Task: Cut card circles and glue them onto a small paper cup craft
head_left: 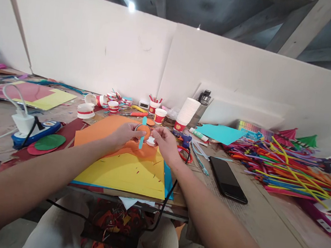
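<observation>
Between my hands is a small round orange piece (143,131) with a light-blue strip (144,121) running upright across it and sticking out above and below. My left hand (125,133) grips its left edge between thumb and fingers. My right hand (165,140) is closed at its right side, fingers pinched by a small white piece (151,141); whether they hold that piece or the disc's rim I cannot make out. Beneath them lie orange paper (95,132) and yellow paper (123,175), with blue paper showing under the yellow.
Behind stand a stack of paper cups (188,112), a cup (160,116), cut cup pieces (85,111) and a dark bottle (201,108). Right of my hands are a glue gun (183,138) with black cord, a phone (227,180) and colourful pipe cleaners (292,166). A blue power strip (37,133) lies left.
</observation>
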The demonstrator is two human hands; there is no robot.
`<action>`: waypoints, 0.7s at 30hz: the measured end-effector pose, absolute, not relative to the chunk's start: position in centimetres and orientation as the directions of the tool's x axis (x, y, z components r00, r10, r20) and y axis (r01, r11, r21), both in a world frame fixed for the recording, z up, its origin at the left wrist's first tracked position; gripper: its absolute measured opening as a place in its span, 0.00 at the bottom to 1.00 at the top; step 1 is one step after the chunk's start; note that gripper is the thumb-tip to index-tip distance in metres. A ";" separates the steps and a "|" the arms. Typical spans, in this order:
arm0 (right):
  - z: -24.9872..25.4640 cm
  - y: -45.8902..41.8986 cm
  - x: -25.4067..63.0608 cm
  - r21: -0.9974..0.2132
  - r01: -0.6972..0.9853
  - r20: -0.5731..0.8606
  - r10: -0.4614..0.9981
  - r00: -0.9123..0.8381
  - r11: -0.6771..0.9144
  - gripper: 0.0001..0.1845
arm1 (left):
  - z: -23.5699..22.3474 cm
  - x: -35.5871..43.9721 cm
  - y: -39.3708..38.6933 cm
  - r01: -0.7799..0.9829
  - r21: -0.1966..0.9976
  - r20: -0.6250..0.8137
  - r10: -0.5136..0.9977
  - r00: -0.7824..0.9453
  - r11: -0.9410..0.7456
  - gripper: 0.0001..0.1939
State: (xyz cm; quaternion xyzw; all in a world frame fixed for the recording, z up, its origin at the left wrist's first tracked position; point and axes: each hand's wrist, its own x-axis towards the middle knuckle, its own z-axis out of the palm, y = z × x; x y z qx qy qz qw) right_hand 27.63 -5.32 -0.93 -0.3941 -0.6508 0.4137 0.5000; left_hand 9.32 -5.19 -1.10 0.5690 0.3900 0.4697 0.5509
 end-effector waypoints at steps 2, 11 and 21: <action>-0.8 -5.1 28.2 -0.924 0.126 0.347 0.929 -0.126 0.362 0.17 | -0.9 9.2 -5.2 -0.082 0.994 0.085 0.970 0.230 -0.068 0.16; -0.1 -4.3 30.5 -0.901 0.234 0.380 0.925 0.024 0.365 0.13 | -0.4 9.1 -5.5 -0.252 0.964 -0.021 0.966 0.257 0.087 0.13; 3.5 -3.8 34.9 -0.803 0.369 0.566 0.794 0.221 0.469 0.09 | 1.8 5.4 -3.3 -0.477 0.879 0.015 1.000 -0.005 -0.016 0.04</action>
